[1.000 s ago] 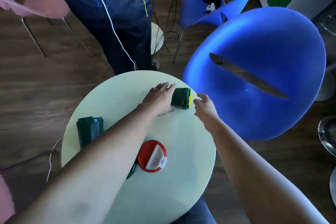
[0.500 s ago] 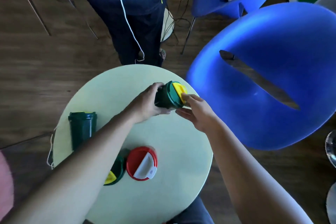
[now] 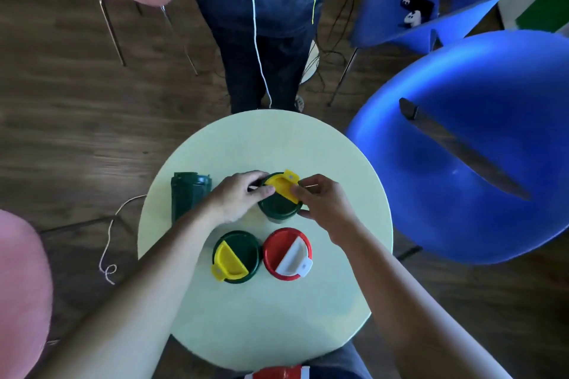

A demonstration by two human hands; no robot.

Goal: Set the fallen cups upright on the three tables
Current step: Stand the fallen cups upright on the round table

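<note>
Both hands on the held cup (image 3: 278, 204), which stands upright near the middle of the round worktop (image 3: 345, 163). Left hand (image 3: 238, 195) wraps its left side, thumb over the lid rim. Right hand (image 3: 323, 201) pinches the yellow flap (image 3: 282, 185) from the right, fingertips on the flap edge. Base of this cup is hidden under the lid and hands, so contact with the worktop is probable, not confirmed.

Green cup (image 3: 236, 256) with yellow flap stands upright just in front of it. Red cup (image 3: 288, 254) with white flap stands upright beside that one, nearly touching. Fallen cup (image 3: 188, 197), dark green, lies on its side at the left edge of the worktop, partly behind the left forearm.

Blue chair (image 3: 480, 144) just right of the worktop. Another person (image 3: 258, 24) stands at the far side.
</note>
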